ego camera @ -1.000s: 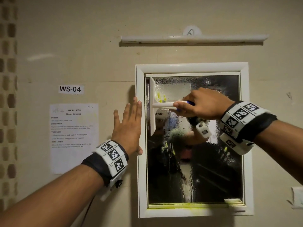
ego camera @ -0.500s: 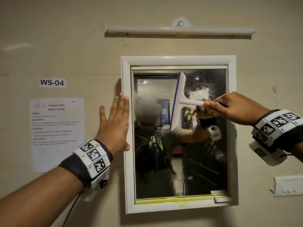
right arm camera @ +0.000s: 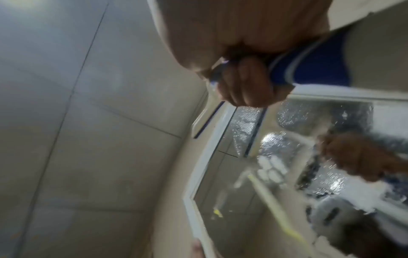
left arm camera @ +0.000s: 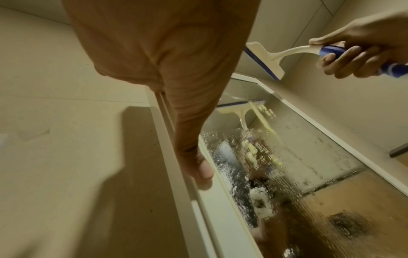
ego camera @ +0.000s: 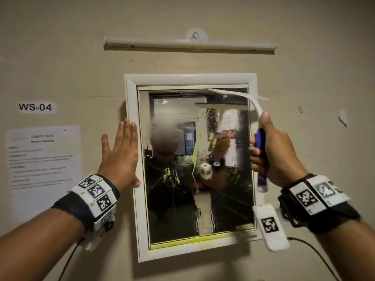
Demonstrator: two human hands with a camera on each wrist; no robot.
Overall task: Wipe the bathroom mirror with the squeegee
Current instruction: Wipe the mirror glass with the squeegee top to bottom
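The white-framed mirror (ego camera: 129,138) hangs on a beige wall, and its glass (ego camera: 182,209) is wet with drops on the right and lower parts. My right hand (ego camera: 280,157) grips the blue handle (ego camera: 260,142) of a white squeegee. Its blade (ego camera: 229,92) lies level at the glass's top right. In the left wrist view the squeegee (left arm camera: 271,59) shows a gap from its reflection. My left hand (ego camera: 119,157) rests flat on the wall with straight fingers. Its thumb (left arm camera: 198,167) lies on the left frame rail.
A white light tube (ego camera: 190,45) runs above the mirror. A WS-04 label (ego camera: 35,107) and a printed task sheet (ego camera: 42,159) are stuck to the wall on the left. Yellow residue (ego camera: 192,240) lines the mirror's bottom edge.
My right hand carried the squeegee from the mirror's left side across to the upper right. The blade turned from upright to level. The upper left glass shows fewer drops. The left hand stayed put.
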